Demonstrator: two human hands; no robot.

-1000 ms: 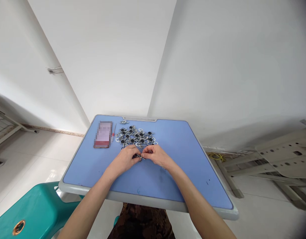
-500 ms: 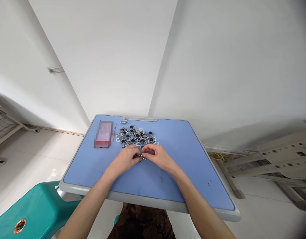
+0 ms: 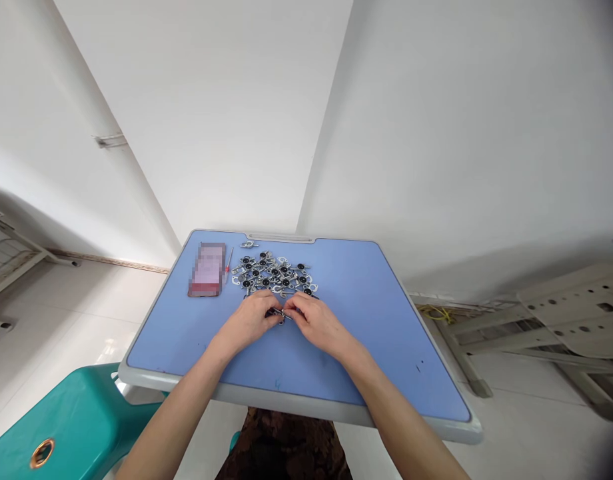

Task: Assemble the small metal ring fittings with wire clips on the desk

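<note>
Both hands meet over the middle of a blue table (image 3: 186,347). My left hand (image 3: 254,318) is closed on a small metal part (image 3: 281,313) with a dark piece and a thin pin. My right hand (image 3: 314,320) pinches the right end of this same part, its fingertips nearly touching those of the left. The fingers hide much of the part. Just beyond them lies a pile of small metal fittings (image 3: 275,272), flat silver plates with round black discs and thin pins.
Left of the pile lie a screwdriver (image 3: 229,259) with a red end and a phone (image 3: 207,270) with a blurred screen. A single fitting (image 3: 249,244) sits near the far edge. A green stool (image 3: 71,420) stands at the lower left, a metal frame (image 3: 561,313) at the right.
My right fingers have closed in on the part held by my left hand. A ring-like bit at my right fingers no longer shows. A black-disc fitting now shows just beyond my right hand.
</note>
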